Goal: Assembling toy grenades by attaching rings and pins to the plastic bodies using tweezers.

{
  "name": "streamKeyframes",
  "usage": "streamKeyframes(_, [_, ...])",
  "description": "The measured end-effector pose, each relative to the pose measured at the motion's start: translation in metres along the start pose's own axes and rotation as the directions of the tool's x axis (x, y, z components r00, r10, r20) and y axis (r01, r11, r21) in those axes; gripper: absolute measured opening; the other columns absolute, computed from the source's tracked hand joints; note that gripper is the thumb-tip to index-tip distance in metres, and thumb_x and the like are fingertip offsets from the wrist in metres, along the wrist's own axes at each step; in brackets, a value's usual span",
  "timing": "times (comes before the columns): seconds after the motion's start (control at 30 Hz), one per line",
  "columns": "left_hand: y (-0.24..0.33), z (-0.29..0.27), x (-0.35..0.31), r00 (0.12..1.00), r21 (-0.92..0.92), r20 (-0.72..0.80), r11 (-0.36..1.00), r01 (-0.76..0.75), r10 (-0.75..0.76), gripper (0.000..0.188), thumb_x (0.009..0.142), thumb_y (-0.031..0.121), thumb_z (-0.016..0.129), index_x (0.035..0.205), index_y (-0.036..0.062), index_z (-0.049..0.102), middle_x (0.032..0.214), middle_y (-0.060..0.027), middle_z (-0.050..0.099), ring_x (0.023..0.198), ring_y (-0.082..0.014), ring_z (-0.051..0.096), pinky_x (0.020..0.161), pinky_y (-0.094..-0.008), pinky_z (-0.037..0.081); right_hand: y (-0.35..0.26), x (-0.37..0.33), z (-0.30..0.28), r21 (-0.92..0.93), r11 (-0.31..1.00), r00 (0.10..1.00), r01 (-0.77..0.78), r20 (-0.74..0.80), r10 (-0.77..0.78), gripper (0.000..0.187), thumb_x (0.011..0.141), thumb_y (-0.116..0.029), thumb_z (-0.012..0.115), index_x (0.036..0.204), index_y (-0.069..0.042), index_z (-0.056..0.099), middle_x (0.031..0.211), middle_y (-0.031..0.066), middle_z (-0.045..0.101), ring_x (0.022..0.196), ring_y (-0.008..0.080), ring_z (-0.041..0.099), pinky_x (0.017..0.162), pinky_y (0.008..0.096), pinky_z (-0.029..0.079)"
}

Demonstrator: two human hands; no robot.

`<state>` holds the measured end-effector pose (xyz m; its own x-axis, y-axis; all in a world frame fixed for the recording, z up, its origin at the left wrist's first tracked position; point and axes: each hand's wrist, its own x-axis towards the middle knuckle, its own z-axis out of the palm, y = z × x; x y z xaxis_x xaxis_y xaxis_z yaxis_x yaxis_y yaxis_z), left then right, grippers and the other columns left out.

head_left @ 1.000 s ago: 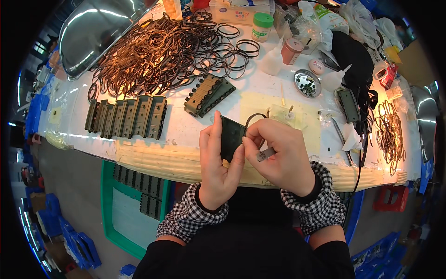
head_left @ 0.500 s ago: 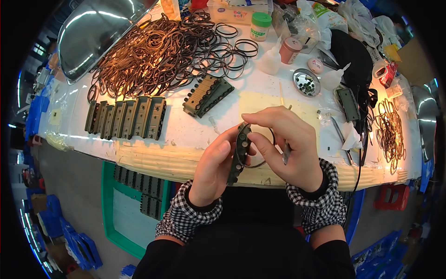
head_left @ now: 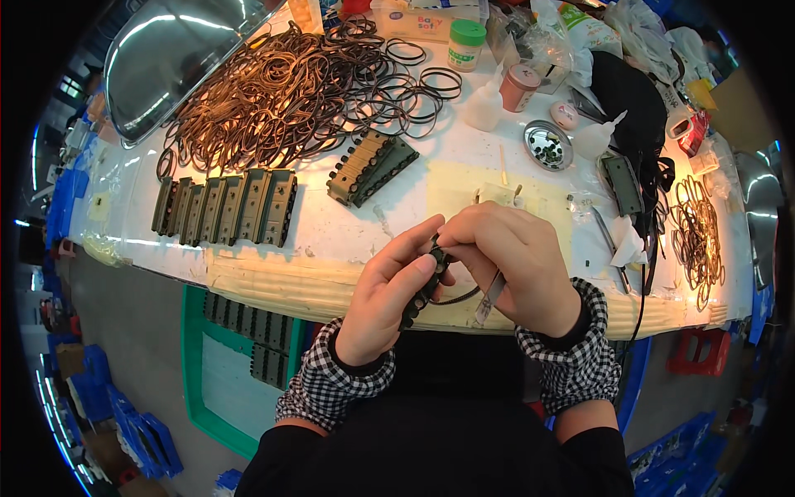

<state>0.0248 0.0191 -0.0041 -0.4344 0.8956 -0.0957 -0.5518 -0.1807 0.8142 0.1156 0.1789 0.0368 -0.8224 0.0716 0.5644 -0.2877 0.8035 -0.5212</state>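
My left hand (head_left: 371, 306) is closed round a dark green toy tank hull (head_left: 414, 305) with small wheels along its side, held on a slant over the table's front edge. At the hull's upper end, the fingertips of my right hand (head_left: 526, 269) pinch a thin dark track band (head_left: 454, 300), whose loop hangs out below the fingers. A flat metal tool (head_left: 490, 298) pokes out of my right palm; its other end is hidden. Two more hulls (head_left: 373, 168) lie beyond my hands, and several stand in a row (head_left: 232, 209) at the left.
A big heap of track bands (head_left: 265, 103) covers the back left beside a clear plastic cover (head_left: 170, 70). At right are a dish of small dark parts (head_left: 548, 145), squeeze bottles, a pink tin (head_left: 519, 88), tweezers (head_left: 611, 244) and more bands (head_left: 697, 240). A green tray (head_left: 195, 364) with hulls sits below the table.
My right fingers have closed in on the hull's upper end, and the band's loop there is now mostly covered. The metal tool shows more below my right palm.
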Motion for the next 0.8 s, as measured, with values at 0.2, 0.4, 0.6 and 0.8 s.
streamKeyframes(0.2, [0.002, -0.009, -0.002, 0.992, 0.038, 0.130, 0.999, -0.004, -0.001, 0.041, 0.094, 0.012, 0.052, 0.132, -0.0031, 0.046, 0.103, -0.0066, 0.060, 0.089, -0.0104, 0.056, 0.075, -0.0246, 0.046, 0.002, -0.001, 0.001, -0.090, 0.980, 0.984, 0.176, -0.011, -0.177, 0.028, 0.070, -0.011, 0.063, 0.097, -0.008, 0.059, 0.090, 0.0007, 0.061, 0.068, 0.0162, 0.059, 0.057, 0.0274, 0.044])
streamKeyframes(0.4, [0.006, -0.002, -0.003, 0.997, 0.092, 0.073, 0.996, 0.014, -0.021, 0.042, 0.091, 0.008, 0.056, 0.130, -0.0034, 0.048, 0.101, -0.0058, 0.062, 0.088, -0.0092, 0.057, 0.073, -0.0222, 0.046, 0.001, -0.003, -0.007, -0.188, 0.953, 0.971, 0.238, 0.072, -0.229, 0.024, 0.075, -0.017, 0.059, 0.098, -0.009, 0.059, 0.092, 0.0007, 0.062, 0.067, 0.0148, 0.057, 0.059, 0.0260, 0.043])
streamKeyframes(0.6, [0.004, -0.008, -0.003, 0.992, 0.092, 0.126, 0.996, 0.019, -0.031, 0.042, 0.090, 0.011, 0.057, 0.129, -0.0032, 0.048, 0.102, -0.0080, 0.062, 0.087, -0.0101, 0.058, 0.074, -0.0235, 0.047, 0.001, -0.005, -0.008, -0.141, 0.969, 0.977, 0.205, 0.093, -0.193, 0.024, 0.075, -0.016, 0.060, 0.097, -0.009, 0.060, 0.093, 0.0019, 0.063, 0.067, 0.0150, 0.058, 0.058, 0.0255, 0.042])
streamKeyframes(0.8, [0.004, 0.005, -0.004, 1.000, 0.197, 0.012, 0.980, -0.013, 0.011, 0.044, 0.089, 0.018, 0.058, 0.126, -0.0038, 0.049, 0.095, -0.0102, 0.062, 0.084, -0.0120, 0.058, 0.074, -0.0256, 0.047, 0.010, -0.007, -0.002, 0.006, 0.989, 0.988, 0.150, -0.049, -0.150, 0.023, 0.069, -0.008, 0.068, 0.091, -0.008, 0.061, 0.087, 0.0042, 0.064, 0.069, 0.0204, 0.062, 0.057, 0.0292, 0.047])
